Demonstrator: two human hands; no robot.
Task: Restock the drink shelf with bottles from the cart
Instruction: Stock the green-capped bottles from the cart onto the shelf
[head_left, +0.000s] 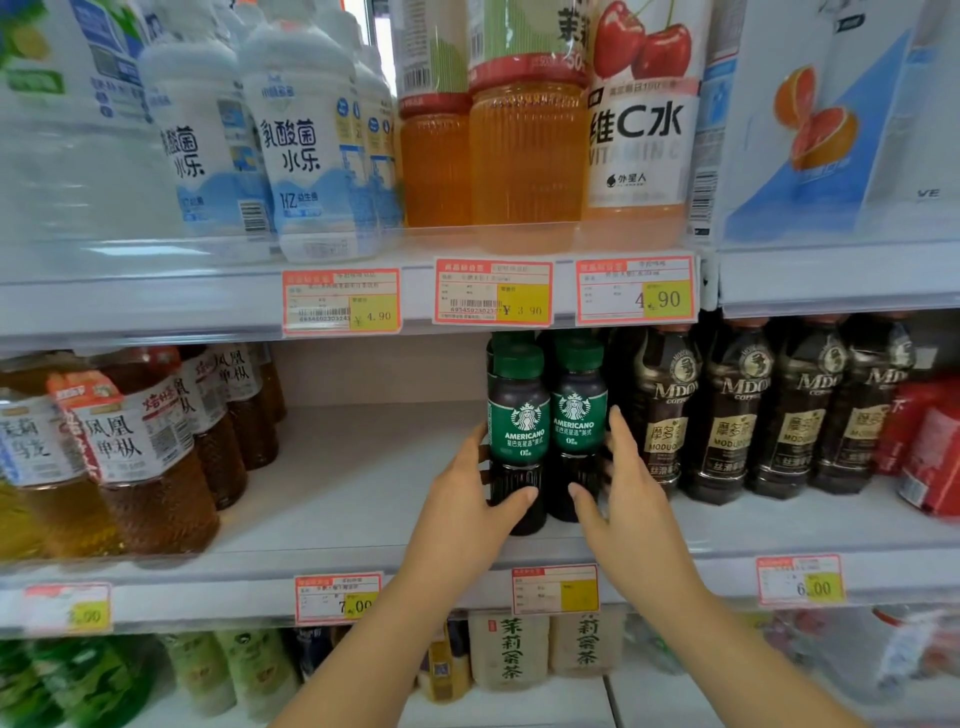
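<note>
The left coffee bottle (519, 431) and the right coffee bottle (575, 415) stand upright and touching on the middle shelf (363, 493), directly between the hands. Each looks small, stiff-walled and full of dark liquid, so probably weighty for its size. The glossy green label is likely slick; the ribbed dark body below it should give the surer hold, and a low hold would also keep these narrow bottles from tipping.

Both forearms rise from below and converge on the pair. The left hand (470, 499) wraps its bottle, thumb curled across the front of the dark base, fingers round the outer side up to the label. The right hand (626, 499) mirrors it more loosely; its thumb tip rests on the base front, and its fingers run fairly straight up the outer side, slipped in beside the brown coffee bottles (727, 415) just beyond it. The tea bottles (140, 457) stand well beyond the left hand.
</note>
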